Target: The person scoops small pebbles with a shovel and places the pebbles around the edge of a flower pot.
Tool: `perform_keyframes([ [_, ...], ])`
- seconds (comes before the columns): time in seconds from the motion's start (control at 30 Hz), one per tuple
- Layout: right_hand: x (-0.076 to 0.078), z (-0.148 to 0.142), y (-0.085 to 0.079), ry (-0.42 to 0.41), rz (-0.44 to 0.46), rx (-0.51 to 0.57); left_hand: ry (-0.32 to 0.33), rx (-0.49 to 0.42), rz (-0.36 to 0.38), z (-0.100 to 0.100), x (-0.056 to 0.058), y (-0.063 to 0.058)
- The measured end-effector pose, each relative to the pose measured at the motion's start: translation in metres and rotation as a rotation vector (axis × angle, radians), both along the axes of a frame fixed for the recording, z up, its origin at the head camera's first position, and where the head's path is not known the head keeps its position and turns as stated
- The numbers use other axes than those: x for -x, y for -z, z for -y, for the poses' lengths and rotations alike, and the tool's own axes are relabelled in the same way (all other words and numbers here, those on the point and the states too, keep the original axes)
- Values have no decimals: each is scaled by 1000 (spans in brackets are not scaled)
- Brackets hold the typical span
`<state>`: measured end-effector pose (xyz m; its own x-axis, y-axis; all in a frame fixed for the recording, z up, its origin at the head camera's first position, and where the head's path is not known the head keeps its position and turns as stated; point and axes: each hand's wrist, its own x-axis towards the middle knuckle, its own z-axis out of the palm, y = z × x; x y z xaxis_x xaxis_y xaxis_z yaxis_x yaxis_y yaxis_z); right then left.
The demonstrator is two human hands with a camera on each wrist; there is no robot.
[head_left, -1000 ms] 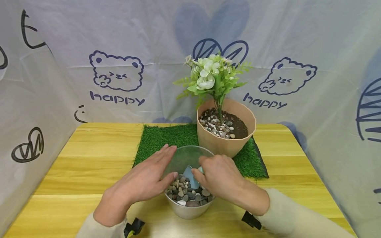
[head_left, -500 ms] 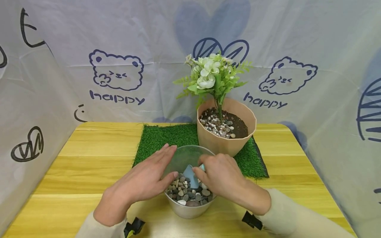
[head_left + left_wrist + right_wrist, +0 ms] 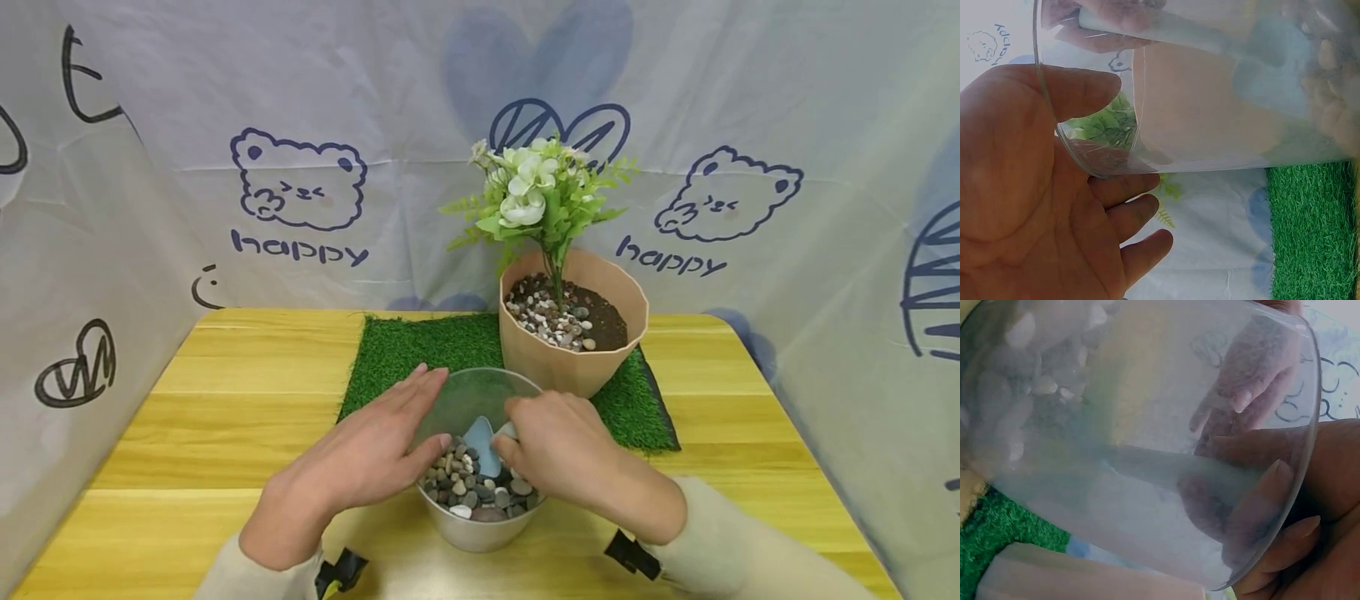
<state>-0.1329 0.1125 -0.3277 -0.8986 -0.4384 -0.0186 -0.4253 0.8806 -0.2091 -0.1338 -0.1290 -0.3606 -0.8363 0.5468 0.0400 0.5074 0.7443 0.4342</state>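
Note:
A clear plastic bucket (image 3: 480, 533) partly filled with pebbles (image 3: 465, 492) stands on the table before me. My right hand (image 3: 558, 442) reaches over its rim and grips the handle of a small light-blue trowel (image 3: 487, 454), whose blade is down in the stones. Through the bucket wall, the right wrist view shows the trowel handle (image 3: 1166, 469) running up into the curled fingers (image 3: 1266, 487). My left hand (image 3: 367, 446) lies along the bucket's left rim, fingers extended. In the left wrist view its thumb (image 3: 1088, 90) overlaps the rim and the other fingers are spread outside it.
Behind the bucket, a peach flowerpot (image 3: 570, 367) stands on a green turf mat (image 3: 420, 350). White artificial flowers (image 3: 528, 187) rise from its soil (image 3: 607, 325), which is partly covered with small stones (image 3: 540, 312). A printed white cloth (image 3: 405, 225) encloses the wooden table (image 3: 247, 400).
The trowel shifts slightly among the pebbles, with small movements of the right hand. The left hand keeps its place at the rim.

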Motion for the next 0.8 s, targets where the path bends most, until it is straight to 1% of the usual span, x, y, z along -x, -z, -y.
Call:
perform_keyframes([
  [0.1, 0, -3, 1, 16, -13, 63, 1, -3, -4, 0, 0, 0],
  [0.2, -1, -7, 1, 31, -26, 104, 1, -3, -3, 0, 0, 0],
  [0.37, -3, -12, 0, 63, 8, 152, -2, -2, 7, -1, -1, 0],
  [0.53, -3, -18, -3, 50, 37, 210, -3, 8, 0, -1, -1, -1],
  [0.8, -2, -25, -4, 22, 116, 277, -3, 10, 5, 0, 0, 0],
])
